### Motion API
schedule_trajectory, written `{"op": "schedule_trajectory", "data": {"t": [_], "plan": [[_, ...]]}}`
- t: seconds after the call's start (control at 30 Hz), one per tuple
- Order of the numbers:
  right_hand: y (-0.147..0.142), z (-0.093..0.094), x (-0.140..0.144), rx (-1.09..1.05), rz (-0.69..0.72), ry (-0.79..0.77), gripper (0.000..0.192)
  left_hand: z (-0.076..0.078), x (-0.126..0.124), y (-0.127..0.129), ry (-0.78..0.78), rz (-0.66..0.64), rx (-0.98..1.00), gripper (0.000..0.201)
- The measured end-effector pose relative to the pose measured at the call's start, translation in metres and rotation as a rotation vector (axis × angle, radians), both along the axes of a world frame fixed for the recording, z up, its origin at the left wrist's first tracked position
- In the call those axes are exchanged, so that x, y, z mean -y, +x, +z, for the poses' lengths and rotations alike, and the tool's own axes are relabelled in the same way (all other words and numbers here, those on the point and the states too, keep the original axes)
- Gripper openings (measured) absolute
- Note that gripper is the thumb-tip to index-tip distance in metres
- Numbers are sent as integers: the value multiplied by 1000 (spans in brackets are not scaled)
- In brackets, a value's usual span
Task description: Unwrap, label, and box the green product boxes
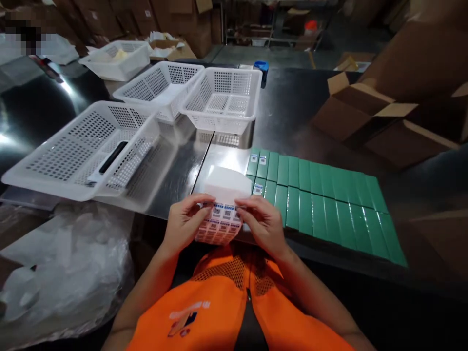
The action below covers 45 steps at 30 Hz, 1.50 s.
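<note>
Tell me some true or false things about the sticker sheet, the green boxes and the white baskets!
1. Both hands hold the white sheet of small printed stickers. True: the left hand and right hand grip its sides.
2. The flat green boxes are piled in a tall stack. False: they lie side by side in rows on the dark shiny table.
3. A few green boxes already carry a sticker. True: those at the near left end do.
4. The white perforated plastic baskets are full of green boxes. False: none holds any; the nearest basket holds a black bar-shaped item.
</note>
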State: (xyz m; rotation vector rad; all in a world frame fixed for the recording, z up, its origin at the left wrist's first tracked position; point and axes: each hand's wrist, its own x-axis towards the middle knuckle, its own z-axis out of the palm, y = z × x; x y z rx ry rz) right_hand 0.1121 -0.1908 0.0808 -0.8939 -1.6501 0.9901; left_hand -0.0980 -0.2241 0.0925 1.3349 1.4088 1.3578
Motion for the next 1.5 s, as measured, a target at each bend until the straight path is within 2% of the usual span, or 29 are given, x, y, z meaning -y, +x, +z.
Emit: {"op": "schedule_trajectory", "data": {"t": [0.1,0.2,0.33,0.43,0.53,0.6,0.67,0.73,0.83,0.9,1.0,1.07,1.13,1.17,1.27,1.33,1.4,1.43,1.5], "plan": [[4,3,0,37,44,-14,31,3,7,-7,-149,-74,45,33],[6,3,3,40,55,-17,35,3,15,-10,-263,-109,108,41],[9,3,9,53,15,1,34,2,22,-10,-287,-50,102,42],[14,4,15,56,3,1,33,3,24,-8,-296,-54,85,42],[19,4,24,76,-28,-3,30,7,23,-5,-276,-96,-21,25],[23,5,30,106,-80,1,21,8,21,-2,-193,-112,-148,10],[26,7,36,134,-103,5,13,7,20,3,-74,-101,-250,7],[29,8,40,154,-95,-31,15,3,20,11,-34,-108,-231,11],[35,8,41,203,-158,-72,19,-8,24,27,-256,-150,-5,22],[40,8,42,284,-182,22,11,-15,25,37,-404,-122,94,28],[50,13,42,409,-85,224,6,-23,21,46,-445,-33,75,33],[58,21,38,376,31,254,5,-28,15,47,-443,11,32,34],[68,31,24,268,94,182,4,-33,9,45,-435,44,-9,33],[74,35,13,228,75,125,7,-35,7,44,-431,60,-22,33],[89,41,-35,285,-107,-81,19,-38,7,41,-441,84,9,29],[95,37,-68,378,-116,-292,27,-37,11,40,-465,73,86,24],[97,28,-93,453,-39,-498,32,-37,16,39,-496,55,174,17],[96,22,-102,487,2,-566,34,-36,18,39,-506,59,209,15],[95,12,-111,553,48,-608,37,-36,21,38,-513,92,240,13]]}}
